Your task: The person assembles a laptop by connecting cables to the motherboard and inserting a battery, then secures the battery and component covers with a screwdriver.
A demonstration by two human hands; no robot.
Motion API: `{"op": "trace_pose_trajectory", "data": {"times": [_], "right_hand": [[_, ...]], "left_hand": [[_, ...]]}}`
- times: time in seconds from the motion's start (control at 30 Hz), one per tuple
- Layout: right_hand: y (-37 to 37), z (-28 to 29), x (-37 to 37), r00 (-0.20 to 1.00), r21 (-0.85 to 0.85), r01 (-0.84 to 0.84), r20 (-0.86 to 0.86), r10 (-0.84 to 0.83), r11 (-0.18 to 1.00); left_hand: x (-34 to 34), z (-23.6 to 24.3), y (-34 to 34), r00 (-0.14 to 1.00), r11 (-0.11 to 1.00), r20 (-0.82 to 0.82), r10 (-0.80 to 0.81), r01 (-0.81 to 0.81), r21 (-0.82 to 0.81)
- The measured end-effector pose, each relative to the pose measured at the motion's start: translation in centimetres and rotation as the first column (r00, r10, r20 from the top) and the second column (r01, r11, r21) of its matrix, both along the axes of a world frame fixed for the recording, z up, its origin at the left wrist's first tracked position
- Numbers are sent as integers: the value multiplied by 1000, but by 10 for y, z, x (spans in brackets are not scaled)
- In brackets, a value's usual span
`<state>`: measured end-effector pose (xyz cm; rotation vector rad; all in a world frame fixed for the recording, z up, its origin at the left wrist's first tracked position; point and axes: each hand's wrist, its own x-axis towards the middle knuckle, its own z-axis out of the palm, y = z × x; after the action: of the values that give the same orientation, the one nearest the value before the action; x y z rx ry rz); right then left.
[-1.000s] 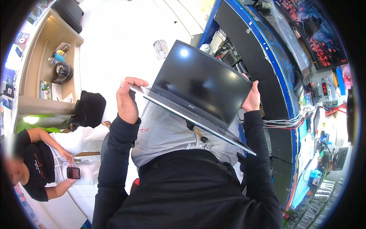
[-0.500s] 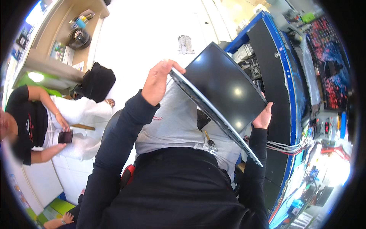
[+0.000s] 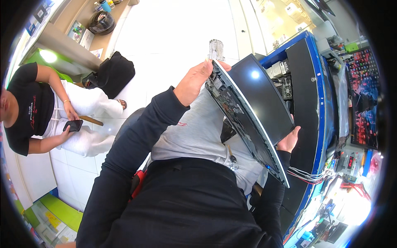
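Note:
An opened laptop [image 3: 264, 103] is held tilted in the air above my lap, its dark screen facing up. The base half [image 3: 242, 118] stands nearly edge-on with a silver rim, and its bared underside shows circuit boards and black parts. My left hand [image 3: 195, 80] grips the far left corner of the base, thumb on the outer side. On the right, my right hand [image 3: 288, 139] is closed around the screen's edge, and some of its fingers are hidden behind the panel.
To the right stands a blue-edged workbench [image 3: 318, 136] with computer parts [image 3: 285, 84] inside and bundled cables [image 3: 308, 175] below. A person with a phone [image 3: 73, 125] sits at the left near a black bag [image 3: 111, 76]. Shelves with a helmet [image 3: 102, 22] rise behind.
The laptop has turned so that more of its bared underside shows, and it sits slightly farther right in view. Both hands keep their hold. The whole view has shifted a little.

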<state>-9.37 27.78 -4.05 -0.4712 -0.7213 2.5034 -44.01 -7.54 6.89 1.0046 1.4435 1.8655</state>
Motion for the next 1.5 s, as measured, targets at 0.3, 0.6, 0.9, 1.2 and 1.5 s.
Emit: {"op": "trace_pose_trajectory", "data": {"times": [0.3,0.6,0.9,1.2,1.5], "right_hand": [[2,-1,1,1000,-23,5,-12,-5,1000],[2,-1,1,998,-25,-36,-52,34,999],[3,-1,3,992,-34,-46,-116,42,998],[-5,12,-3,998,5,55,-1,-55,998],[-6,14,-8,998,-24,62,19,-61,998]], "left_hand": [[-4,-5,0,999,999,36,-25,24,30],[-4,-5,-1,999,1000,49,-23,23,14],[-2,-9,1,997,999,70,-27,25,27],[0,-16,-2,999,992,53,12,-19,127],[-1,-21,-2,996,992,75,43,-52,114]]}}
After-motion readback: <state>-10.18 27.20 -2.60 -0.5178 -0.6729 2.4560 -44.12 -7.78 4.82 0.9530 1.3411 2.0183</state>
